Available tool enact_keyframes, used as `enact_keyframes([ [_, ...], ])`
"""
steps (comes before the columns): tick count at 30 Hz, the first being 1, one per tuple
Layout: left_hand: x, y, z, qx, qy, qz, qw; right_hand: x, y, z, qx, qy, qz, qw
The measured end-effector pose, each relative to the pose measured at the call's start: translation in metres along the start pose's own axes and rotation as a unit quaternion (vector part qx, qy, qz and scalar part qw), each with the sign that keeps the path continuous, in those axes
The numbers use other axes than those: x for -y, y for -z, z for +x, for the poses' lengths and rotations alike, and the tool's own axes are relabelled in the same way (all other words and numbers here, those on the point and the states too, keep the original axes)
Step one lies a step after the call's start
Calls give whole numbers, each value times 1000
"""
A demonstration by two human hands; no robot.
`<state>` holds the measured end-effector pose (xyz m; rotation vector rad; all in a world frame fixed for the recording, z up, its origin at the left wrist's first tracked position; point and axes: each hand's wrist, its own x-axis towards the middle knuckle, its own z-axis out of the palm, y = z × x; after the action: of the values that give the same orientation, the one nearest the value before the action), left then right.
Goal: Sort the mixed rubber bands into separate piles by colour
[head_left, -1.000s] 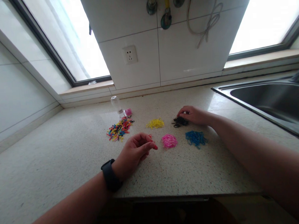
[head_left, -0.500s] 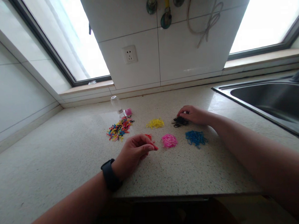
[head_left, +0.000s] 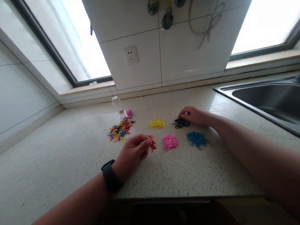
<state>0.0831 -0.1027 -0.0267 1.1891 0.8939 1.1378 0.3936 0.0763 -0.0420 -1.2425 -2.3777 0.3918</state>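
My left hand [head_left: 137, 152], a dark watch on its wrist, pinches a red rubber band [head_left: 151, 147] between thumb and fingers. Those fingers partly cover the spot where red bands lie on the counter. At the back right, my right hand [head_left: 194, 116] rests against a pile of black rubber bands [head_left: 181, 123], thumb and fingers closed at its edge. What they hold, if anything, is hidden. Between and around my hands are piles of yellow rubber bands [head_left: 156, 124], pink rubber bands [head_left: 170, 142] and blue rubber bands [head_left: 197, 139].
A heap of mixed-colour bands [head_left: 120, 129] lies left on the speckled counter [head_left: 74, 153]. Behind it are a clear bottle [head_left: 117, 105] and a pink item [head_left: 129, 112]. A steel sink [head_left: 270, 96] is at the right. The wall has a socket [head_left: 131, 55].
The red band in my left hand has turned from pointing right to hanging more upright, and the fingers have shifted slightly. My right hand stays at the black pile.
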Motion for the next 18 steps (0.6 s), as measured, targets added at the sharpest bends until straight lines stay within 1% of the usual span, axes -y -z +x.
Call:
enact_keyframes([
  [2, -2, 4, 2, -16, -24, 36, 999, 0, 0, 0, 0, -1, 3, 1000],
  [4, -4, 10, 5, -45, -64, 104, 991, 1, 1, 0, 1, -1, 3, 1000],
  [6, -6, 18, 9, -77, -112, 186, 973, 1, 1, 0, 2, 2, 2, 1000],
  [8, -8, 28, 12, -93, -151, 263, 948, 2, 1, 0, 4, 4, 0, 1000],
  [10, -9, 37, 16, -86, -179, 332, 922, 1, 1, 1, 8, 4, -2, 1000],
  [12, -8, 43, 20, -68, -201, 398, 892, 1, 0, 1, 8, 4, -4, 1000],
  [15, -7, 47, 23, -39, -222, 477, 850, 0, -1, 2, 6, 5, -1, 1000],
  [16, -6, 47, 24, -32, -223, 494, 840, 0, -1, 2, 7, 6, 1, 1000],
  [18, -5, 46, 23, -22, -219, 511, 831, 0, -1, 2, 9, 6, 4, 1000],
])
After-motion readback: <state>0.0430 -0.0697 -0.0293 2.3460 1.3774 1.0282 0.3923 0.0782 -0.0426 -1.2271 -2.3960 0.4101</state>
